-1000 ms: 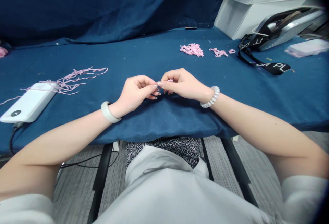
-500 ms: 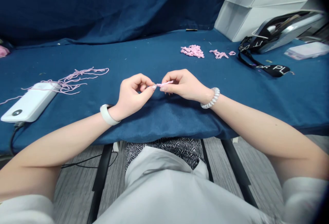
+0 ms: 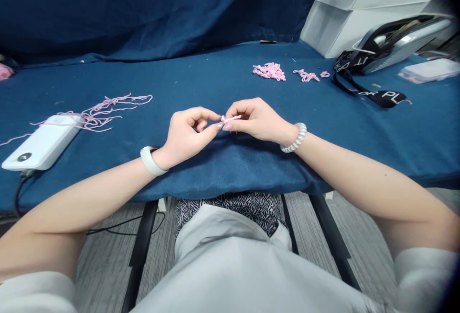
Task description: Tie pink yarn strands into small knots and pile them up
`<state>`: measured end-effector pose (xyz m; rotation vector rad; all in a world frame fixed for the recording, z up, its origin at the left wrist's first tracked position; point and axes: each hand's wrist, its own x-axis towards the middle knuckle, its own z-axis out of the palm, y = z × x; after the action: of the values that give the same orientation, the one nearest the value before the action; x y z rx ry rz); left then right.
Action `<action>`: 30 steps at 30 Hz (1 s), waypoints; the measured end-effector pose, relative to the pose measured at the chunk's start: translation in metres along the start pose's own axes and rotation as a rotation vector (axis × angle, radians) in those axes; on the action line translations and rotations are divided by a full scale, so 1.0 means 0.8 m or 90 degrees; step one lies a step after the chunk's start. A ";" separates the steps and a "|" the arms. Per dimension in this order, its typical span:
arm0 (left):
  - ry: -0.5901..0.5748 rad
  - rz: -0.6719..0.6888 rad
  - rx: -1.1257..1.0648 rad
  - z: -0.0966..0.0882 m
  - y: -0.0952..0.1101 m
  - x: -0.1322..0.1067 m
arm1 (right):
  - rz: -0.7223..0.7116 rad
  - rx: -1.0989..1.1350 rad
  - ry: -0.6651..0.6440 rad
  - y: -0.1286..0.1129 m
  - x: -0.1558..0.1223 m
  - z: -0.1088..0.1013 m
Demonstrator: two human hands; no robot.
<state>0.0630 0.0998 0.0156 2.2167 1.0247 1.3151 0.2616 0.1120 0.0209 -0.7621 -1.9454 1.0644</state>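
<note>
A short piece of pink yarn (image 3: 232,119) is pinched between my two hands above the front of the blue-covered table. My right hand (image 3: 253,119) grips it between thumb and index finger, with an end poking out past the fingers. The fingertips of my left hand (image 3: 194,128) meet the yarn's left end, closed in a pinch and nearly touching my right fingertips. Any knot or loop at the fingertips is too small to make out. Farther back lie a pile of small pink yarn loops (image 3: 269,71), a smaller group of them (image 3: 306,75) and one single loop (image 3: 325,74).
At left, loose pink strands (image 3: 104,111) lie partly over a white power bank (image 3: 45,143) with a black cable. A black lettered strap (image 3: 383,97), a grey open case (image 3: 406,40) and white boxes (image 3: 354,11) stand at right. A blue curtain (image 3: 143,11) hangs behind.
My left hand has shifted slightly right, bringing its fingertips up against those of my right hand. The stretch of yarn between them has closed up. My right hand has barely moved.
</note>
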 end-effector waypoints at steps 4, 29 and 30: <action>0.005 -0.007 -0.007 0.000 0.001 0.000 | 0.004 0.001 -0.003 0.002 0.000 0.001; -0.013 -0.050 -0.003 0.001 0.006 0.002 | 0.007 -0.039 -0.021 -0.004 -0.003 0.005; -0.018 -0.048 -0.003 0.001 0.006 0.001 | 0.009 -0.043 -0.022 -0.004 -0.003 0.006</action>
<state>0.0659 0.0976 0.0187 2.1650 1.0835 1.2493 0.2586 0.1070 0.0214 -0.8006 -2.0160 1.0318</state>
